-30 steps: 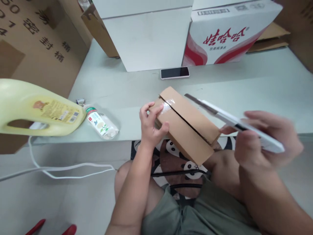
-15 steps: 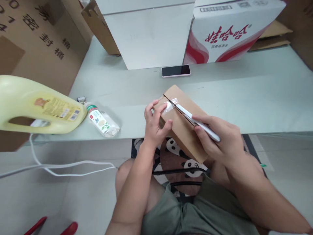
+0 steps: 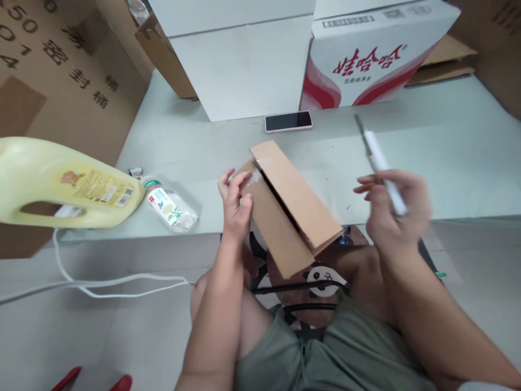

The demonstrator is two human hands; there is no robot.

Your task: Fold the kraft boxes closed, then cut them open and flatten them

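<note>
A small brown cardboard box [image 3: 299, 195] rests at the table's front edge, its near end sticking out over my lap. Its top flaps are parted along a dark lengthwise gap, and clear tape clings near the far end. My left hand [image 3: 236, 203] grips the box's left far corner, fingers over the flap by the tape. Off to the right, clear of the box, my right hand [image 3: 396, 209] is closed around a white utility knife [image 3: 380, 163]. The knife's blade is out and points away from me. This hand is slightly blurred.
A phone [image 3: 288, 121] lies before a white box [image 3: 248, 70] and a red-and-white carton [image 3: 366, 70]. At left are a clear bottle [image 3: 173, 209] and a big yellow jug [image 3: 73, 184]. A white cable [image 3: 122, 274] hangs below the table edge.
My right hand has lifted the utility knife off the box and moved right. The box's top flaps have come apart along the seam. My left hand and the box have shifted slightly left.
</note>
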